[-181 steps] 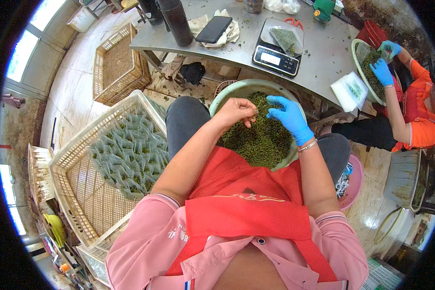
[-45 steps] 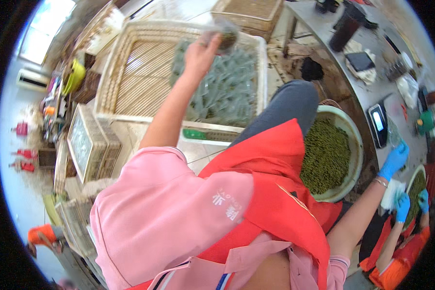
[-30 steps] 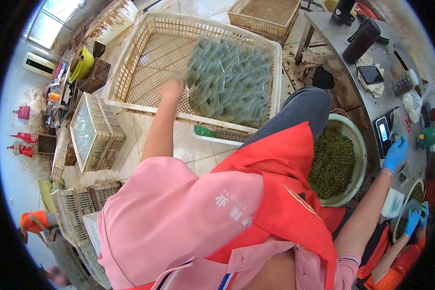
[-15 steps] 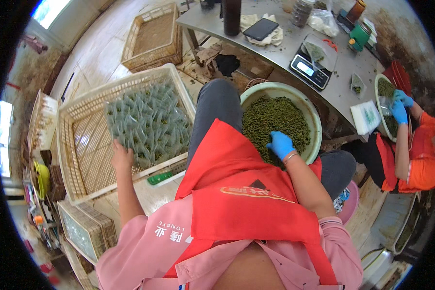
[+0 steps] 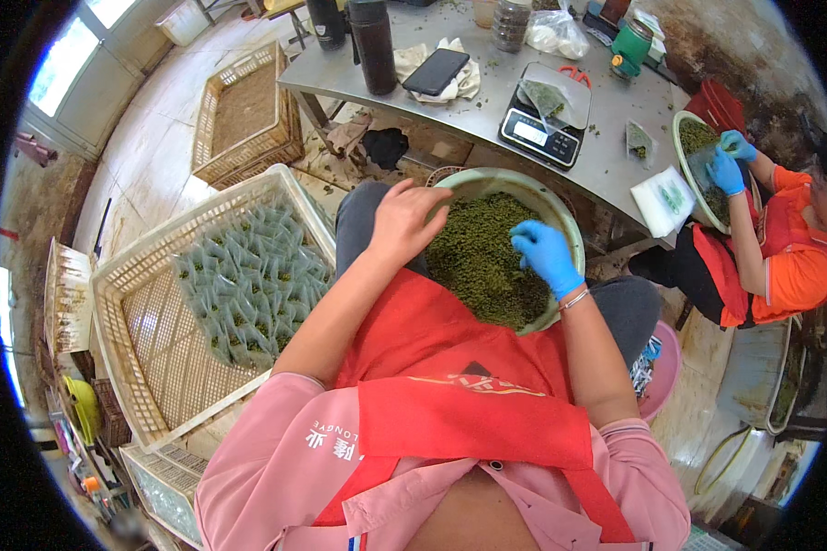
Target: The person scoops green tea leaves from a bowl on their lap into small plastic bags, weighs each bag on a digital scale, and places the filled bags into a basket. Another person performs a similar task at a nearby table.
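Note:
A pale green basin (image 5: 572, 230) between my knees holds loose small green granules (image 5: 482, 262). My left hand (image 5: 409, 219) is bare and hovers at the basin's left rim, fingers apart, with nothing visible in it. In a blue glove, my right hand (image 5: 549, 259) is above the right part of the granules. Its fingers curl in toward each other; what lies inside them, if anything, is hidden. To my left, a cream plastic crate (image 5: 119, 340) holds many small clear bags (image 5: 253, 280) with green contents, standing packed together.
On the metal table (image 5: 469, 124) ahead lie a digital scale (image 5: 542, 138) bearing a bag, a phone (image 5: 436, 72), a dark tumbler (image 5: 373, 46) and a green canister (image 5: 630, 48). At right, a co-worker's blue-gloved hands (image 5: 726, 173) work over another basin (image 5: 687, 138). Stacked crates (image 5: 248, 147) stand far left.
My left hand has left the bags in the crate and swung right to the basin's rim. My right hand has lifted off the granules. The whole view has shifted a little.

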### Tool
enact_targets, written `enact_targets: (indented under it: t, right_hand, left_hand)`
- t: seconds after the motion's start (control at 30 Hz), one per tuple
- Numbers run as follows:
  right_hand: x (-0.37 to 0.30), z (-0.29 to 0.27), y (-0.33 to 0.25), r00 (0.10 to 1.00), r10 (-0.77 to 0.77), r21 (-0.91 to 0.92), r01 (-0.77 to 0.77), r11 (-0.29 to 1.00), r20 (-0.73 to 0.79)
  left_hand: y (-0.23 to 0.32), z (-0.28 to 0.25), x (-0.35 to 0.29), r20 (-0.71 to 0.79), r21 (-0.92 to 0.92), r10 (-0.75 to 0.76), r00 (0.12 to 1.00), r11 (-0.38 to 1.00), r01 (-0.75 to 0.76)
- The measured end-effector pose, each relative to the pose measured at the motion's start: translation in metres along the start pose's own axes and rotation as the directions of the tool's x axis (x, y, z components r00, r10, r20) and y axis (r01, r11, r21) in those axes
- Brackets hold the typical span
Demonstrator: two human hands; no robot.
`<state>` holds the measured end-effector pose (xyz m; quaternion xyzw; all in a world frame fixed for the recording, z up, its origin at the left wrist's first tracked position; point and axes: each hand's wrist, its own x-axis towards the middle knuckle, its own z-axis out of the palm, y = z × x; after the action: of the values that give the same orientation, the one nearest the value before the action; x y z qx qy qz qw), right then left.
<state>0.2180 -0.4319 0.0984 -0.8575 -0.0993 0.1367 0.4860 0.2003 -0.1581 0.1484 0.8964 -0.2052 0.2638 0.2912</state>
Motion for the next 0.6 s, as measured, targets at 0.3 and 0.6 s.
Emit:
enact_targets:
  t: [0.3,0.6]
  right_hand:
    - [0.024,0.015,0.031,0.990,0.140,0.158,-0.142,0.977,0.025]
    - [0.033,0.086,0.061,0.995,0.022,-0.433,-0.062,0.899,-0.097]
  left_hand:
    - [-0.012,0.050,0.008,0.173,-0.045,-0.464,0.869,0.878,0.477]
    - [-0.016,0.052,0.005,0.212,-0.020,-0.530,0.821,0.837,0.546]
